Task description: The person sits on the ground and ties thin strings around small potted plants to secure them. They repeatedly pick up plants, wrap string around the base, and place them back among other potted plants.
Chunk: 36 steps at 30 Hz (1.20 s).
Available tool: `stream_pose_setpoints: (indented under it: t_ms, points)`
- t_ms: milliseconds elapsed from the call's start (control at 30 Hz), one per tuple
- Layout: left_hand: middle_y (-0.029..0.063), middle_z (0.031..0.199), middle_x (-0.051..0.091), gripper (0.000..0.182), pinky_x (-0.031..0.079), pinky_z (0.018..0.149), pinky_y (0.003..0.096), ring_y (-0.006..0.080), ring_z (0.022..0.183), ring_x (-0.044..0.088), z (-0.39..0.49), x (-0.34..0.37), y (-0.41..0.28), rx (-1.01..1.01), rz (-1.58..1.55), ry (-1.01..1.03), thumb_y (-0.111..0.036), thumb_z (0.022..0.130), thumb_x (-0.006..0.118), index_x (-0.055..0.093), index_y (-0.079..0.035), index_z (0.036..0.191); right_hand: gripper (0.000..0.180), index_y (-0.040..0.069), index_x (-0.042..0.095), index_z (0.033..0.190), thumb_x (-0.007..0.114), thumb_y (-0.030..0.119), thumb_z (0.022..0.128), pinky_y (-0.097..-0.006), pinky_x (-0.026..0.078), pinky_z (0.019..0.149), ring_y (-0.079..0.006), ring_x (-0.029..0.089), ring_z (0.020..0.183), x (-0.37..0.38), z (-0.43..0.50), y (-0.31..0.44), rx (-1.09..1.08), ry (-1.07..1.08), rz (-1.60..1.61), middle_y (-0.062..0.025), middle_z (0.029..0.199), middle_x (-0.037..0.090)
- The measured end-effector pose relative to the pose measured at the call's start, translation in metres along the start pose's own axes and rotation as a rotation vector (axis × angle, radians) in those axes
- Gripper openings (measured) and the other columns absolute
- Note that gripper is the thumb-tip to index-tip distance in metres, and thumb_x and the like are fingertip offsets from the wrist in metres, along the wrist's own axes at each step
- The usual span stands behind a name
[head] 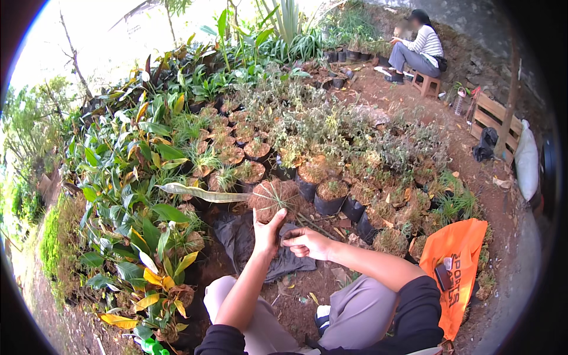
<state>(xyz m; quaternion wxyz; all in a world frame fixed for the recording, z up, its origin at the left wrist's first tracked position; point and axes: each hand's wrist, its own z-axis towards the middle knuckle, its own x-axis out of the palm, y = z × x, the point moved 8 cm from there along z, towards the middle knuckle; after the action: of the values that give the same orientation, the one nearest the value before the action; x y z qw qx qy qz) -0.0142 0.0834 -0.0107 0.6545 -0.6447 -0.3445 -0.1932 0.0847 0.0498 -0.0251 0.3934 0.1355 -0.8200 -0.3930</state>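
Observation:
A round ball of brown fibre, wound with pale green strands that cross at one point, rests in my left hand. My thumb presses near the crossing. From the ball's left side a long variegated leaf sticks out. Just right of and below the ball is my right hand, its fingers pinched together; whether a strand is between them is too small to tell. Beneath both hands a dark plastic sheet lies crumpled on the soil.
Rows of potted plants in black bags stand ahead. Broad-leaved plants crowd the left. An orange bag with a dark phone-like object lies at right. Another person sits on a stool at back right, near a wooden pallet and white sack.

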Motion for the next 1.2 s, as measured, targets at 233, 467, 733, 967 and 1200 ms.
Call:
stream_pose_setpoints:
  t_ms: [233, 467, 733, 967, 1200]
  points:
    - [0.0108, 0.11, 0.057, 0.063, 0.051, 0.082, 0.0344, 0.0219, 0.098, 0.059, 0.001, 0.003, 0.002, -0.014, -0.05, -0.012, 0.005, 0.073, 0.071, 0.039, -0.006, 0.126, 0.013, 0.002, 0.064, 0.088, 0.065, 0.014, 0.083, -0.0229, 0.035, 0.047, -0.0042, 0.042, 0.05, 0.038, -0.034, 0.059, -0.578, -0.073, -0.88, 0.0033, 0.061, 0.052]
    - [0.0102, 0.114, 0.056, 0.054, 0.052, 0.085, 0.0397, 0.0244, 0.102, 0.059, 0.003, 0.001, 0.011, -0.106, -0.076, 0.016, -0.003, 0.079, 0.068, 0.041, -0.008, 0.125, 0.019, 0.008, 0.061, 0.079, 0.068, 0.025, 0.076, -0.0375, 0.048, 0.053, -0.0275, 0.062, 0.058, 0.033, -0.061, 0.094, -0.721, -0.526, -1.556, -0.0107, 0.064, 0.062]
    - [0.0106, 0.112, 0.057, 0.05, 0.053, 0.082, 0.0374, 0.025, 0.099, 0.06, 0.007, -0.008, 0.023, -0.181, -0.151, -0.012, -0.009, 0.08, 0.07, 0.043, -0.009, 0.122, 0.027, 0.007, 0.065, 0.072, 0.07, 0.033, 0.074, -0.0358, 0.048, 0.05, -0.0253, 0.062, 0.051, 0.022, -0.042, 0.083, -0.666, -0.595, -1.507, -0.0101, 0.058, 0.062]
    - [0.0075, 0.111, 0.057, 0.055, 0.052, 0.077, 0.0309, 0.0191, 0.096, 0.059, 0.001, -0.007, 0.016, -0.016, -0.103, -0.084, -0.007, 0.078, 0.071, 0.042, -0.01, 0.124, 0.023, 0.002, 0.067, 0.075, 0.067, 0.025, 0.077, -0.0365, 0.047, 0.051, -0.0281, 0.062, 0.052, 0.007, -0.016, 0.07, -0.647, -0.562, -1.322, -0.0161, 0.063, 0.063]
    - [0.0045, 0.103, 0.058, 0.052, 0.05, 0.071, 0.027, 0.0154, 0.088, 0.058, -0.004, -0.004, 0.008, 0.031, -0.094, -0.136, -0.008, 0.078, 0.071, 0.043, -0.012, 0.122, 0.022, -0.002, 0.061, 0.072, 0.059, 0.018, 0.082, -0.0389, 0.039, 0.049, -0.0311, 0.056, 0.05, -0.001, -0.006, 0.067, -0.679, -0.439, -1.135, -0.0217, 0.061, 0.056]
